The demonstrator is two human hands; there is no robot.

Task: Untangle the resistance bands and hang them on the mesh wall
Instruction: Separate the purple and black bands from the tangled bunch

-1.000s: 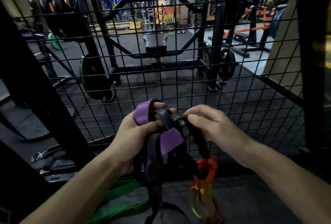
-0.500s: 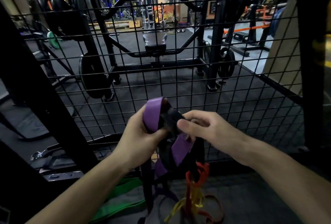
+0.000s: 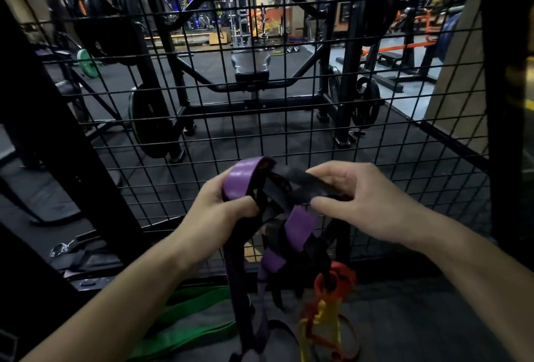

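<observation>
a gym: weight plates (image 3: 150,121), bench (image 3: 250,65), squat rack (image 3: 344,78), rubber floor (image 3: 289,142).

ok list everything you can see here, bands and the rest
purple band: one, purple, top loop in the left hand, tangled with the black
black band: at least one, black, pulled by the right hand
red and yellow bands: a few, knotted, hanging low
green band: one, green, on the floor
mesh wall: one, black, straight ahead
weight rack: one, black, behind the mesh
left hand: grips purple band
right hand: pinches black band
</observation>
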